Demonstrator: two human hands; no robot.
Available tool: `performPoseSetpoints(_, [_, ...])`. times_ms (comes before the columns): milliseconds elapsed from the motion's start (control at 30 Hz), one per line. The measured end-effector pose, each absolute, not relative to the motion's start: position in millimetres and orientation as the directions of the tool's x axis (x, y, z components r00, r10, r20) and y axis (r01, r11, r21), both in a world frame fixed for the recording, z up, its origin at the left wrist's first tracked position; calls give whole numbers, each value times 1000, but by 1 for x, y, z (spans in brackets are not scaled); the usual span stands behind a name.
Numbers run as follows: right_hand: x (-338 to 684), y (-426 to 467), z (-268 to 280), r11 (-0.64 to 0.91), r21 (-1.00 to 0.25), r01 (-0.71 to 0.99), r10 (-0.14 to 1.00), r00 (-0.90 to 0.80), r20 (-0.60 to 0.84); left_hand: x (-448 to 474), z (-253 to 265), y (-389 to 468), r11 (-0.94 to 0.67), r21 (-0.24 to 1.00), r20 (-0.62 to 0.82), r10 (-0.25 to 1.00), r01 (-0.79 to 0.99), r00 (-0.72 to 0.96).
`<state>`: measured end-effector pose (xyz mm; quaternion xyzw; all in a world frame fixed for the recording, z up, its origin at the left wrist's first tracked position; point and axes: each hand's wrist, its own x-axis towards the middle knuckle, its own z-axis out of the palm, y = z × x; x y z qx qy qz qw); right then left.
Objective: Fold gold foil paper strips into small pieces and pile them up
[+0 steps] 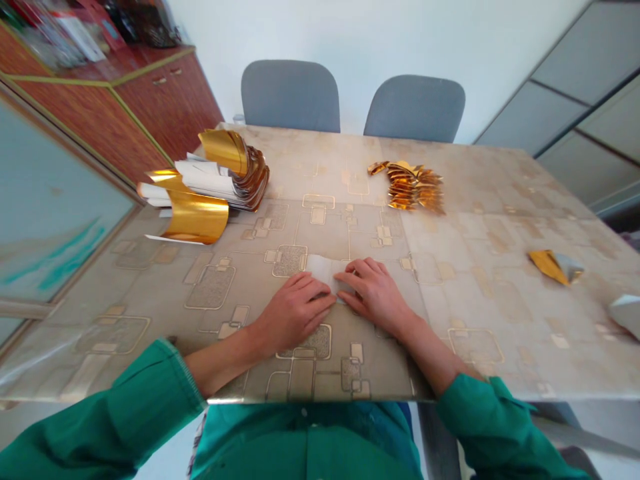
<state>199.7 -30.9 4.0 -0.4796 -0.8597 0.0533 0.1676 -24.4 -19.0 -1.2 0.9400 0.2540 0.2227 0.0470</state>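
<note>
A small piece of paper (320, 265), white side up, lies on the table in front of me. My left hand (300, 305) presses on its lower left part with the fingers bent and close together. From the other side, my right hand (370, 292) has its thumb and fingers closed on the paper's right part. The fingertips of both hands nearly meet and hide the paper's lower edge.
Curled gold and white sheets (197, 213) are stacked at the left. Folded gold paper pieces (413, 185) sit in rows at the back right. A gold and silver piece (555, 265) lies far right. Two grey chairs (291, 97) stand behind the table (465, 267).
</note>
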Motion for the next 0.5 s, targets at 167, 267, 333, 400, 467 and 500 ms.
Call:
performPoseSetpoints(167, [196,-31,2,483,-236,844,873,-440,211,-46,3,1,-661,313,380,746,682,547])
performPoseSetpoints(267, [195,-31,2,475,-220,852,877,-437,200,-53,3,7,-620,357,333,783,699,525])
performPoseSetpoints(333, [194,-31,2,475,-221,852,877,-437,201,-53,2,7,-612,403,297,791,680,535])
performPoseSetpoints(400, [195,-31,2,478,-229,848,876,-439,202,-50,0,6,-580,462,289,813,670,504])
performPoseSetpoints(467, [195,-31,3,478,-238,846,876,-439,199,-49,-2,5,-526,536,278,849,660,450])
performPoseSetpoints(500, [195,-31,3,477,-240,846,877,-439,196,-48,-2,5,-495,577,261,865,650,428])
